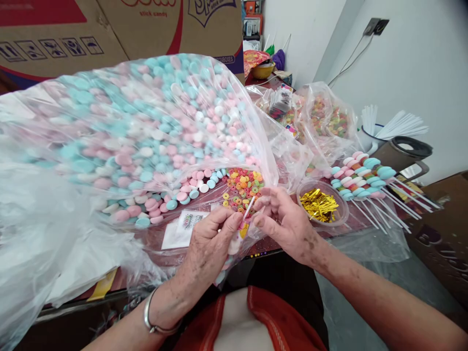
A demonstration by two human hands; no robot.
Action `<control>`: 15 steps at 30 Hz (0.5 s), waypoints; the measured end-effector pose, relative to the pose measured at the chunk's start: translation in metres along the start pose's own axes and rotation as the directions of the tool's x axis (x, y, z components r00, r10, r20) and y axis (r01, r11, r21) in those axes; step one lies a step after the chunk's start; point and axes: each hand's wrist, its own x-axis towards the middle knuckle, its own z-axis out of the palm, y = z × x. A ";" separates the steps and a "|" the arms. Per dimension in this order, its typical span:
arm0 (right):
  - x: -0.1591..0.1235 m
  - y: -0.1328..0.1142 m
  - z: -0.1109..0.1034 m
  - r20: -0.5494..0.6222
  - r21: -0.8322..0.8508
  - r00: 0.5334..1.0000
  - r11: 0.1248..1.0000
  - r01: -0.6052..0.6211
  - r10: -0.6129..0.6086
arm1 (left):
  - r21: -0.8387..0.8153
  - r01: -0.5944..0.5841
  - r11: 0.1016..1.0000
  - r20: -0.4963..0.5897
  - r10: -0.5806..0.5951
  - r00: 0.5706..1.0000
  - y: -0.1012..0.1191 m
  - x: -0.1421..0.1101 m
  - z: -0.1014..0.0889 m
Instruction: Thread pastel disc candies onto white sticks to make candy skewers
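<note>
My left hand (208, 243) is closed on a candy skewer (234, 247) in clear wrap, thumb and forefinger pinched near its upper end. The skewer's white stick (249, 206) points up past my thumb. Just right of the stick, my right hand (290, 226) has its fingers bent and apart from the thumb, close to the wrap; whether the fingertips touch it I cannot tell. Behind both hands lie small ring gummies (243, 185) in orange, yellow, red and green. A round clear tub (343, 214) of gold twist ties (319, 204) stands beyond my right hand.
A huge clear bag (252, 117) of pastel candies covers the left and middle. Finished candy skewers (361, 175) are stacked at right, by a dark mug (407, 151) and white sticks (402, 125). Printed small packets (186, 226) lie left of my hands. Cardboard boxes (127, 44) stand behind.
</note>
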 end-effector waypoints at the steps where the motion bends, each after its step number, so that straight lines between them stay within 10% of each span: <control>1: -0.001 -0.002 0.004 0.019 0.063 0.998 0.996 -0.067 0.066 | 0.015 -0.031 0.999 0.002 0.031 1.000 0.001 0.001 0.001; 6: -0.004 -0.005 0.020 0.107 0.092 0.979 0.979 -0.184 0.174 | -0.066 -0.068 0.995 0.059 0.072 0.996 -0.001 0.003 0.003; 15: -0.001 0.010 0.021 0.148 0.426 0.987 0.897 -0.116 0.057 | -0.427 0.268 0.863 0.301 -0.144 0.943 -0.010 0.003 -0.009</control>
